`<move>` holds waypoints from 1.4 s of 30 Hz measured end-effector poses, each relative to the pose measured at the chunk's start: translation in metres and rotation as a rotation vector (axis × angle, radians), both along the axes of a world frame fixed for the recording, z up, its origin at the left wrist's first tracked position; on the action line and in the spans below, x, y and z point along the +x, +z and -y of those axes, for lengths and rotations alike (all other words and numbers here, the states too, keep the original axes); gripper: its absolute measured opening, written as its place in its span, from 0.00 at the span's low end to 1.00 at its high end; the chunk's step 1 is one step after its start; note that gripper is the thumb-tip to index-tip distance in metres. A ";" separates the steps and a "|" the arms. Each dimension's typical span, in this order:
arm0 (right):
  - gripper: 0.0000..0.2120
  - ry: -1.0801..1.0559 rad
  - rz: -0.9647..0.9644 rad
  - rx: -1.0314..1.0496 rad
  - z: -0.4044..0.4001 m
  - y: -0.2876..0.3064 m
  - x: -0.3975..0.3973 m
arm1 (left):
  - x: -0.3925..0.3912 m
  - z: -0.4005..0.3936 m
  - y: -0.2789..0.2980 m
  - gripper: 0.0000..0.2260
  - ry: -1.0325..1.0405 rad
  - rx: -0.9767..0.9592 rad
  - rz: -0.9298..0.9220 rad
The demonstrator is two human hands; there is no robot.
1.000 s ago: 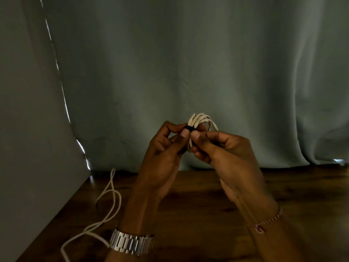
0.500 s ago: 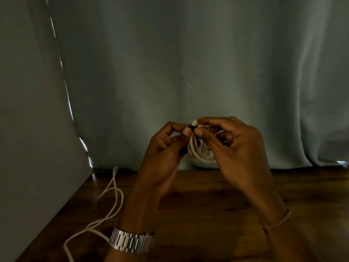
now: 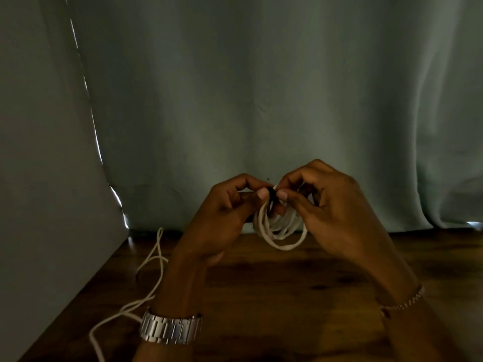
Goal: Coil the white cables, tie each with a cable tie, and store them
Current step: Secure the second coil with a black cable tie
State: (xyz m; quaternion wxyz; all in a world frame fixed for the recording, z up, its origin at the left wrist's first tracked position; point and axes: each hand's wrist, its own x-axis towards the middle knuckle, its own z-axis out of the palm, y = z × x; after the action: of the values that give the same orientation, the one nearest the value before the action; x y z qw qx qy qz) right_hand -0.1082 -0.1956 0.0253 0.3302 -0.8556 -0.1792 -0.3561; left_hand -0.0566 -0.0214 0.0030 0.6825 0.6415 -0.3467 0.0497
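1. Head view: the left hand point(image 3: 222, 218) and right hand point(image 3: 337, 212) meet above the worktop point(image 3: 287, 296), just below frame centre. Between the two thumb tips sits a small black tie point(image 3: 271, 196), wrapped at the top of the white coil point(image 3: 279, 231).
2. Left grip: thumb and forefinger are pinched narrow on the tie at the coil's 12 o'clock; the other fingers are curled in.
3. Right grip: thumb and forefinger pinch the same spot from the 3 o'clock side, and the remaining fingers curl around the coil's upper strands.
4. The coil hangs from both grips toward 6 o'clock, its loops loose and clear of the worktop, in front of a grey curtain point(image 3: 261, 100).
5. The step in hand looks to be closing the tie. To do it well, keep all the loops gathered under the tie before tightening, hold the strands steady with one hand while the other pulls the tie end, and check that no loop slips out at the bottom.
6. A second cable point(image 3: 146, 291) lies uncoiled on the worktop at 8 o'clock from the hands, well apart from both grips. It has yet to be coiled.
7. A metal watch point(image 3: 171, 329) is on the left wrist, a thin bracelet point(image 3: 403, 301) on the right.
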 end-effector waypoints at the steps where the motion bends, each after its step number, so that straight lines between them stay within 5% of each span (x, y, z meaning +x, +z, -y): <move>1: 0.01 -0.005 -0.023 -0.025 0.000 -0.001 0.000 | 0.000 0.000 0.000 0.09 -0.004 0.016 0.004; 16: 0.02 0.028 0.054 -0.003 -0.011 -0.011 0.008 | -0.007 -0.003 0.002 0.09 -0.043 0.163 0.036; 28: 0.09 -0.259 0.114 0.034 -0.012 -0.020 0.016 | -0.005 0.001 -0.001 0.11 -0.056 0.247 0.040; 34: 0.02 -0.012 -0.115 0.207 -0.008 -0.010 0.012 | -0.003 -0.008 0.001 0.10 -0.044 0.207 0.058; 42: 0.12 0.179 -0.251 0.375 -0.003 -0.001 0.001 | -0.002 -0.014 0.004 0.13 0.014 0.181 0.116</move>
State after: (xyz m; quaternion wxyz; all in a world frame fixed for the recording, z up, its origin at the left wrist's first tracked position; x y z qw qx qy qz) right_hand -0.1069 -0.1926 0.0239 0.5333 -0.7976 -0.1424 -0.2432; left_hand -0.0588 -0.0077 0.0074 0.6000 0.6992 -0.3841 0.0599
